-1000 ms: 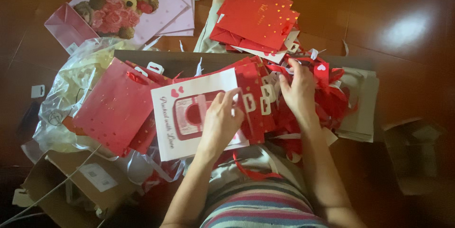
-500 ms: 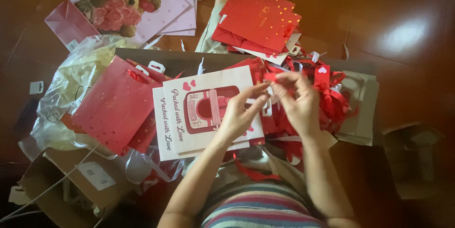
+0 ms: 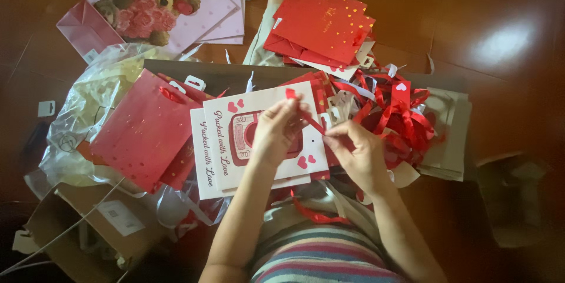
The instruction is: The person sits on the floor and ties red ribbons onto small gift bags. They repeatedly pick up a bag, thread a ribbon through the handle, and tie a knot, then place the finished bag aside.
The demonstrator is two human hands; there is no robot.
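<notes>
A white gift bag (image 3: 235,119) with red hearts and a red picture lies flat in front of me on a low surface. My left hand (image 3: 276,133) rests on its middle and pinches a red ribbon handle (image 3: 306,113) near the bag's top edge. My right hand (image 3: 358,150) grips the other end of that ribbon at the bag's right edge. A second white bag lies beneath the first. Just right of my hands sits a tangle of red ribbons (image 3: 400,115).
A flat red gift bag (image 3: 144,130) lies left on crinkled clear plastic (image 3: 88,106). A stack of red bags (image 3: 321,24) and a pink teddy-bear bag (image 3: 159,6) lie farther away. Cardboard boxes (image 3: 88,230) sit at lower left; beige paper (image 3: 450,136) at right.
Both hands have come together over the white bag's right side and taken hold of a red ribbon, now stretched between them.
</notes>
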